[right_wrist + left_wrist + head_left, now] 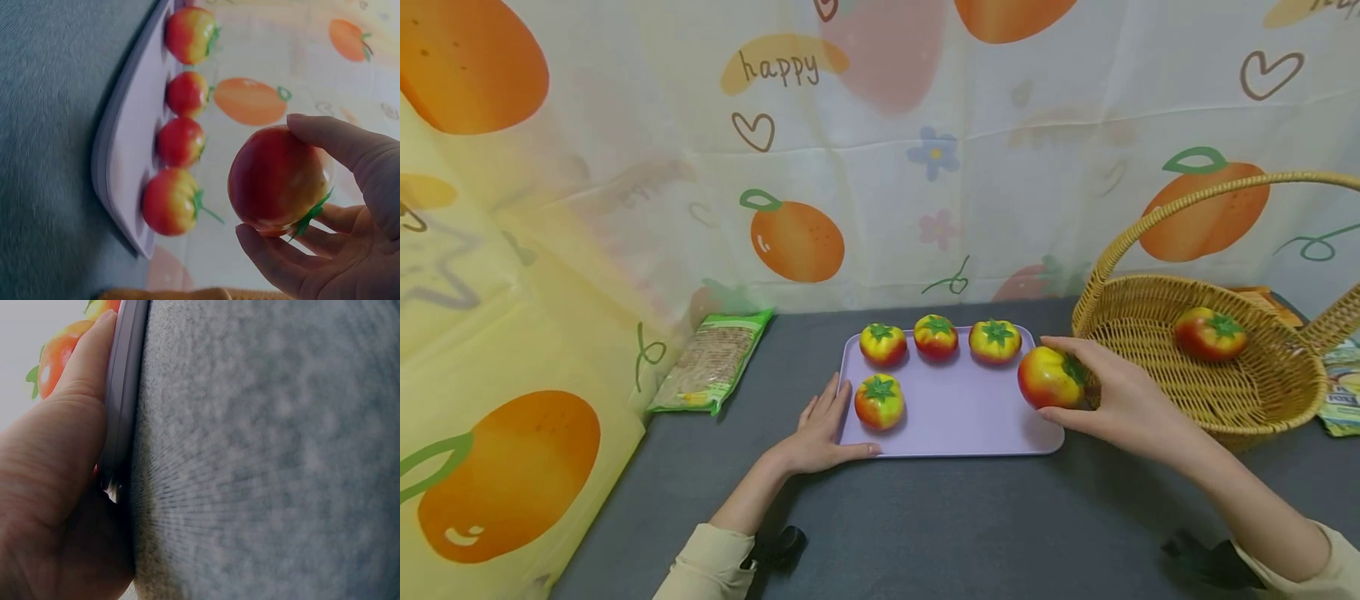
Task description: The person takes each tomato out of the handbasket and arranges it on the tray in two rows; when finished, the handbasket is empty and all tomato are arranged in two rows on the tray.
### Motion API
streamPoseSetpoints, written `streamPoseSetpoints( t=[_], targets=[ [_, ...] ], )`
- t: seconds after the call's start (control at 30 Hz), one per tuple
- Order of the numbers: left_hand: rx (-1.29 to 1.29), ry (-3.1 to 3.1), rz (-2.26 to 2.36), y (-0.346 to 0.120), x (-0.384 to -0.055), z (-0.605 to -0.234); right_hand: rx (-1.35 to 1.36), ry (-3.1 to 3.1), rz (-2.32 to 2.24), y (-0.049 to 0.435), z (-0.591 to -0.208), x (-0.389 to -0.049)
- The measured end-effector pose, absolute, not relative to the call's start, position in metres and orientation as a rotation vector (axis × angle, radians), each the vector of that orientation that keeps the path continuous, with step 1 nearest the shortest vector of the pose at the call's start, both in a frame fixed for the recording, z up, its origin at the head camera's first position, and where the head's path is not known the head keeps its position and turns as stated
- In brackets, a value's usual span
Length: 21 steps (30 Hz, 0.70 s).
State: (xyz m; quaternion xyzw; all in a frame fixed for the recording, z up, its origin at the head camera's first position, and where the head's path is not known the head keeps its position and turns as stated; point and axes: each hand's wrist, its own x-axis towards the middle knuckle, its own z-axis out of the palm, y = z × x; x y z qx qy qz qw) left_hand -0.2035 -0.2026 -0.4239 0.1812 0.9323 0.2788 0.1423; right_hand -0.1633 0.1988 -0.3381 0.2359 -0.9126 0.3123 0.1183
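Note:
My right hand (1108, 387) grips a red and yellow tomato (1047, 379) between thumb and fingers, over the right end of a lilac tray (966, 417). In the right wrist view the held tomato (275, 178) shows its green leafy top turned toward the palm. My left hand (820, 433) rests at the tray's front left corner, fingers straight along the left edge and thumb on the front rim. Three tomatoes (936, 337) stand in a row at the back of the tray. Another tomato (880, 402) sits at its front left, near the left fingers.
A wicker basket (1120, 367) with a tall handle stands to the right, with one tomato (1210, 334) inside. A green-edged packet (711, 362) lies on the dark table (962, 525) at the left. Another packet (1343, 387) shows behind the basket. A fruit-printed cloth (865, 183) hangs behind.

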Motion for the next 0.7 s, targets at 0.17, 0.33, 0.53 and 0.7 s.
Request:
streamPoseSetpoints(
  t=[0.17, 0.33, 0.53, 0.7],
  targets=[
    [0.519, 2.689, 0.804, -0.203, -0.204, -0.424, 0.729, -2.724, 0.947, 0.183, -0.344, -0.170],
    [0.521, 2.689, 0.801, -0.203, -0.204, -0.423, 0.793, -2.757, 0.992, 0.169, -0.352, -0.177],
    [0.526, 2.688, 0.802, -0.203, -0.204, -0.423, 0.890, -2.746, 1.001, 0.150, -0.363, -0.186],
    [0.532, 2.689, 0.805, -0.203, -0.204, -0.423, 0.951, -2.758, 0.994, 0.136, -0.368, -0.193]
  ],
)
